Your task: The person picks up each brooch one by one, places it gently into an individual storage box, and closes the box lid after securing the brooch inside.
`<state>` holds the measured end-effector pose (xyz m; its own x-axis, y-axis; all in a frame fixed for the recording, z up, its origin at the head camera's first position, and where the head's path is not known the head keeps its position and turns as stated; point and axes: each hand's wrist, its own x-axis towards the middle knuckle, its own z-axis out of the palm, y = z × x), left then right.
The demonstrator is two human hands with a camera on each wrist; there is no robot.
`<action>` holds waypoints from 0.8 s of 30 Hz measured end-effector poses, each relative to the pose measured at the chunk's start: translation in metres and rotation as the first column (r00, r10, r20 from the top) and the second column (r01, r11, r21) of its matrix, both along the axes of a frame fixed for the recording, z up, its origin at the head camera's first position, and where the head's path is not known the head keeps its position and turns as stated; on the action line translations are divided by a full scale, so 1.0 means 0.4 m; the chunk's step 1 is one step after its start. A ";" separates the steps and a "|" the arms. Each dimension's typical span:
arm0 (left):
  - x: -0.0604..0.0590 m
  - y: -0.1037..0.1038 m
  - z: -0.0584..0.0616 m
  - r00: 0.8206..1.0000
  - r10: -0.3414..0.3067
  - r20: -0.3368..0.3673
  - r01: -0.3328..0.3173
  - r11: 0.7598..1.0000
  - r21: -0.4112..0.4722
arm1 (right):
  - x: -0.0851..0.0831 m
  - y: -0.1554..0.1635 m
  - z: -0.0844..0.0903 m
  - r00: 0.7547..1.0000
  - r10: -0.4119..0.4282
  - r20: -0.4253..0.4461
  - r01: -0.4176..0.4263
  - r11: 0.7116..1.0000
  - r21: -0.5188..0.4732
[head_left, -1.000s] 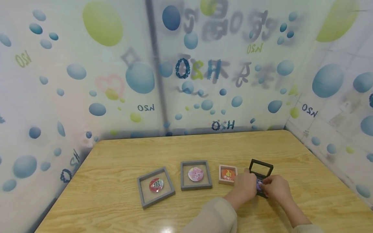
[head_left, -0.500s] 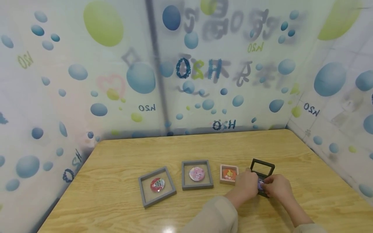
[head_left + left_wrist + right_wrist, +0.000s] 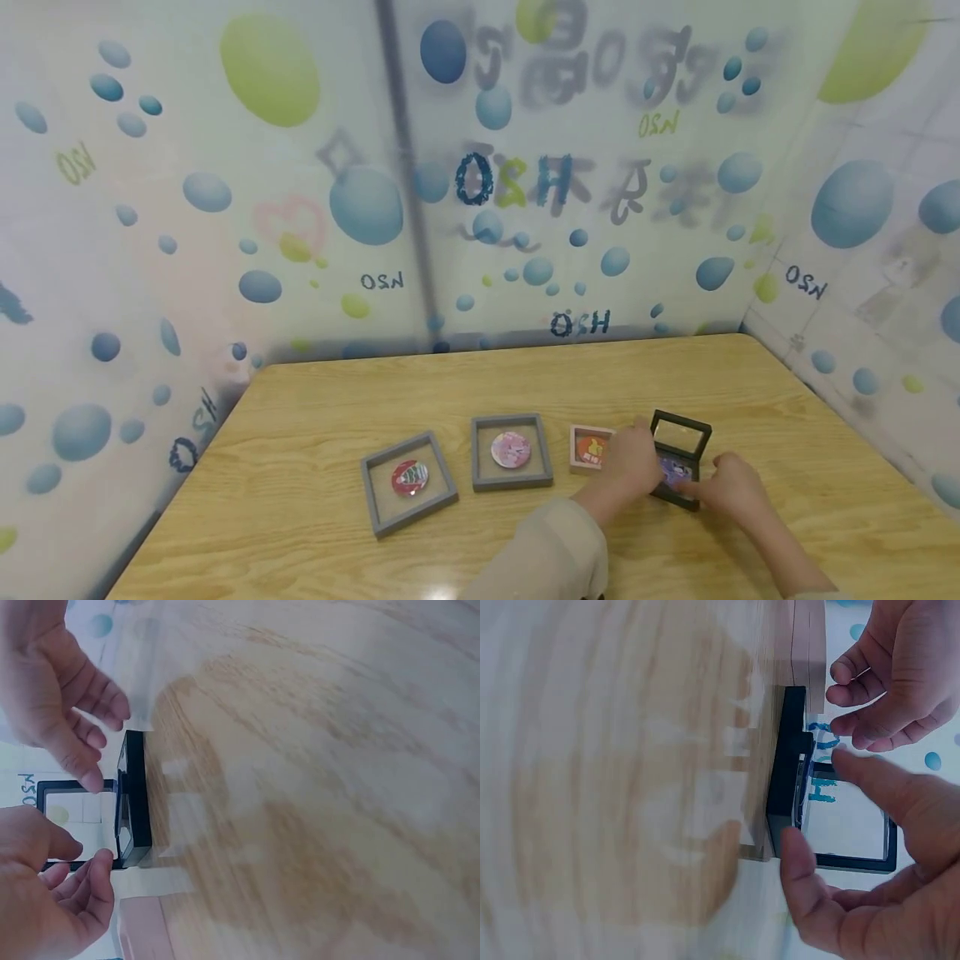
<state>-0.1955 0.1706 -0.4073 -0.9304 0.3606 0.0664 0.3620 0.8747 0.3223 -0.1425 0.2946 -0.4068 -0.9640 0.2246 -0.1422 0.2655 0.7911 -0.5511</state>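
Note:
A small black display frame (image 3: pixel 677 496) lies unfolded on the table, its windowed lid (image 3: pixel 892 847) standing up at the back. In its lower half is a purple patterned badge (image 3: pixel 675 471). My left hand (image 3: pixel 628 458) is beside the frame's left edge, fingers loosely bent; in the right wrist view a gap shows between them and the frame. My right hand (image 3: pixel 735 492) is spread at the frame's right side, its thumb (image 3: pixel 799 855) at the near edge and its other fingers raised. Whether the thumb touches the badge is hard to tell.
Left of my hands is a small pink frame (image 3: pixel 573 450) with an orange badge, partly covered by my left hand. Further left lie a grey frame (image 3: pixel 512 483) with a pink badge and a tilted grey frame (image 3: pixel 416 523) with a red-and-green badge. Patterned walls surround the wooden table (image 3: pixel 315 417).
My right hand has drawn back to the right and its fingers have spread from the badge, which shows more now. My left hand has shifted slightly away from the frame's inside.

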 end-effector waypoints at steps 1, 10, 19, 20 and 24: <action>-0.001 -0.001 0.002 1.000 0.001 0.019 -0.001 1.000 0.018 | 0.001 0.000 -0.001 1.000 0.007 0.017 -0.006 1.000 -0.008; -0.005 -0.009 0.014 0.985 -0.090 0.145 0.082 0.995 0.060 | 0.011 -0.008 -0.017 0.998 0.040 0.050 -0.037 0.998 -0.051; -0.015 -0.029 0.022 0.970 -0.167 0.177 0.124 0.965 0.232 | 0.008 -0.006 -0.012 0.997 0.043 0.060 -0.037 0.995 -0.088; -0.016 -0.030 0.022 0.968 -0.172 0.181 0.125 0.961 0.245 | 0.009 -0.006 -0.012 0.997 0.040 0.063 -0.034 0.995 -0.091; -0.017 -0.033 0.024 0.968 -0.175 0.178 0.124 0.956 0.264 | 0.012 -0.008 -0.014 0.997 0.029 0.072 -0.021 0.995 -0.101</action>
